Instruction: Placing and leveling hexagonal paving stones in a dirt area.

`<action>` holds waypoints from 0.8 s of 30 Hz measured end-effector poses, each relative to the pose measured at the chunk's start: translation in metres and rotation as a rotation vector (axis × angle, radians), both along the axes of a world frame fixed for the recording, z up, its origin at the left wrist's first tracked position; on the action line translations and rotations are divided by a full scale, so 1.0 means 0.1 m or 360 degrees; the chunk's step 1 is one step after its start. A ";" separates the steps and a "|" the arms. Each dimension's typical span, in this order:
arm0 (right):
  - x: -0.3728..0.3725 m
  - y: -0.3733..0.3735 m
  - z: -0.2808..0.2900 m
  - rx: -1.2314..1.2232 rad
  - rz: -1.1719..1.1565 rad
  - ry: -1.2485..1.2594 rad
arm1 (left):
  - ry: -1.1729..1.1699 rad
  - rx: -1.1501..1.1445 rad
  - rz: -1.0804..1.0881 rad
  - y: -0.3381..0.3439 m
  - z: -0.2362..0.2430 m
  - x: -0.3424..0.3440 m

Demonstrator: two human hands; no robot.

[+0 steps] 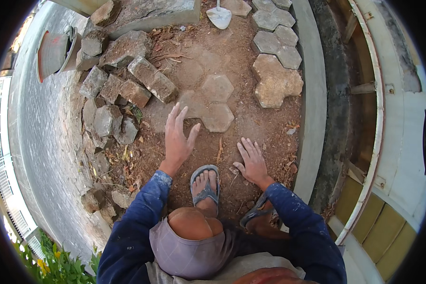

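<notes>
My left hand (178,139) hovers with its fingers stretched and thumb apart, just short of a three-lobed paving block (217,116) that lies flat in the soil. Nothing is in it. Over the bare dirt to the right, my right hand (252,163) is spread palm down, also holding nothing; whether it touches the ground I cannot tell. Farther off on the right, a dirt-covered paving block (277,83) rests beside the grey curb. Beyond it runs a row of grey paving blocks (274,40).
Loose broken blocks (109,118) are heaped along the left, next to the road (57,156). A trowel (219,18) lies at the far end. The concrete curb (315,109) bounds the right side. A worn bucket (54,54) stands far left. My sandalled foot (205,184) is between my hands.
</notes>
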State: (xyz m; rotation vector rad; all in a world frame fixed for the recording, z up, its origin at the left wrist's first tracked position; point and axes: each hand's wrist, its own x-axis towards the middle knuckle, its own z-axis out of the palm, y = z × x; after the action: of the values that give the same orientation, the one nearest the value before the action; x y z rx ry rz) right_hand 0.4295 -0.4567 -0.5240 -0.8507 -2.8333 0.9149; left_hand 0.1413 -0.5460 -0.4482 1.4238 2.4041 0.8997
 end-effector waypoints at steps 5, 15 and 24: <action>-0.23 0.64 -0.06 0.0344 -0.0514 0.0243 | -0.0416 0.0058 -0.0375 0.99 -0.08 0.22; -0.58 1.60 -0.32 0.0628 -0.0651 0.0144 | -0.1340 -0.0230 -0.0420 1.92 -0.71 0.95; -0.58 1.66 -0.24 0.0649 -0.0552 0.0072 | -0.0924 -0.0586 -0.0720 2.16 -0.37 0.64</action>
State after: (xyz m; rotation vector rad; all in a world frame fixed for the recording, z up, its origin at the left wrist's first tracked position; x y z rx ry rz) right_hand 0.3715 -0.2908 -0.5479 -1.1807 -2.5708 0.2954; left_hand 0.2055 -0.3303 -0.4848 1.2627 1.6268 0.6033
